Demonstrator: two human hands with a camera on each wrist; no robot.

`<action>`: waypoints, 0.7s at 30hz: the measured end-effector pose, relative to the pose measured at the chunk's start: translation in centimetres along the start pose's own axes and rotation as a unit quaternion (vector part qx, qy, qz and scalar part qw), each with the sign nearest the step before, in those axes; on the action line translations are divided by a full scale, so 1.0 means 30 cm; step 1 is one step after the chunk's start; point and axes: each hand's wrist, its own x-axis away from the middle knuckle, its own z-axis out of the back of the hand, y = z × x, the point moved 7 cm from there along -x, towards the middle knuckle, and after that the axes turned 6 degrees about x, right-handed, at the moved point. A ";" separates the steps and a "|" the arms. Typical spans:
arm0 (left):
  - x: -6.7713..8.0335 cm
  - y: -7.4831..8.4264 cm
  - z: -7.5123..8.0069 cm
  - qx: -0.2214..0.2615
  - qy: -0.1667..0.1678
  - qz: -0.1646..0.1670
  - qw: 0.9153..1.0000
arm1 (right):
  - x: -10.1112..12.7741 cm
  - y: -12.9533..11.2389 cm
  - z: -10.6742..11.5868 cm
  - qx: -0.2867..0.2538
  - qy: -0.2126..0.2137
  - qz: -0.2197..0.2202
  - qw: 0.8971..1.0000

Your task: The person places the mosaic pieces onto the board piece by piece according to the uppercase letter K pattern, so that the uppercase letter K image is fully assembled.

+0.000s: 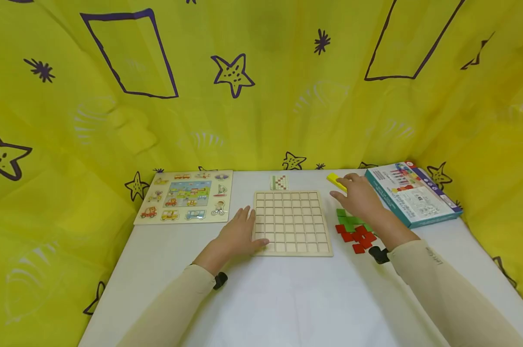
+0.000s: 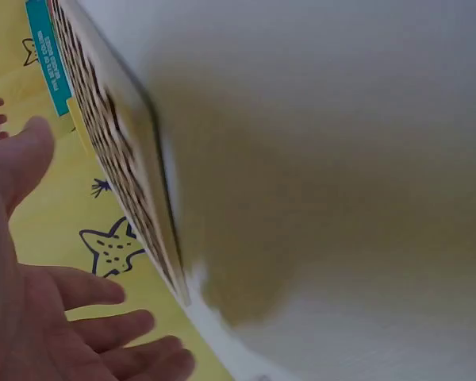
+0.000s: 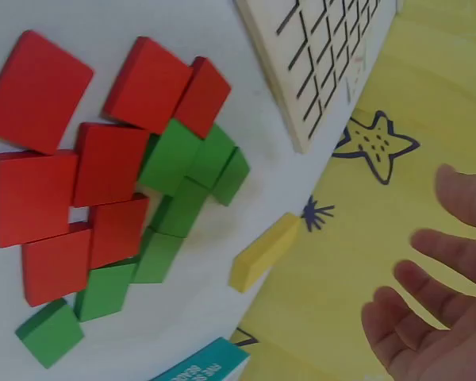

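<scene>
A wooden grid board [image 1: 290, 226] lies on the white table with its squares bare. My left hand [image 1: 240, 233] is spread along the board's left edge, thumb over the lower left corner, holding nothing. My right hand [image 1: 358, 195] hovers beside a yellow block [image 1: 333, 180] behind the tiles. In the right wrist view the yellow block [image 3: 266, 250] stands apart from the loosely bent fingers, and the palm is bare. Several red square tiles [image 1: 347, 236] and green square tiles [image 1: 341, 212] lie in a loose heap right of the board.
Behind the grid board lies a small pattern card [image 1: 280, 182]. A picture puzzle board [image 1: 224, 180] with vehicles sits at the left. At the back right is a teal-edged box [image 1: 417, 193]. A yellow curtain [image 1: 261, 125] with star drawings surrounds the table.
</scene>
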 end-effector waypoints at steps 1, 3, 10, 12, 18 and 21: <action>0.013 -0.006 -0.016 0.010 -0.009 0.004 1.000 | -0.001 0.009 -0.010 -0.004 -0.014 -0.004 1.000; 0.032 -0.018 -0.046 0.018 -0.023 0.010 1.000 | -0.003 0.028 -0.036 -0.011 -0.048 -0.017 0.999; 0.054 -0.028 -0.085 0.031 -0.041 -0.004 0.999 | -0.002 0.097 -0.148 -0.037 -0.139 -0.062 0.988; 0.053 -0.030 -0.086 0.025 -0.045 -0.003 0.999 | -0.001 0.111 -0.168 -0.045 -0.151 -0.070 0.985; 0.044 -0.034 -0.096 0.011 -0.052 -0.001 0.999 | -0.007 0.137 -0.207 -0.046 -0.164 -0.078 0.982; 0.042 -0.033 -0.098 0.002 -0.052 -0.001 0.999 | -0.014 0.140 -0.217 -0.048 -0.162 -0.078 0.982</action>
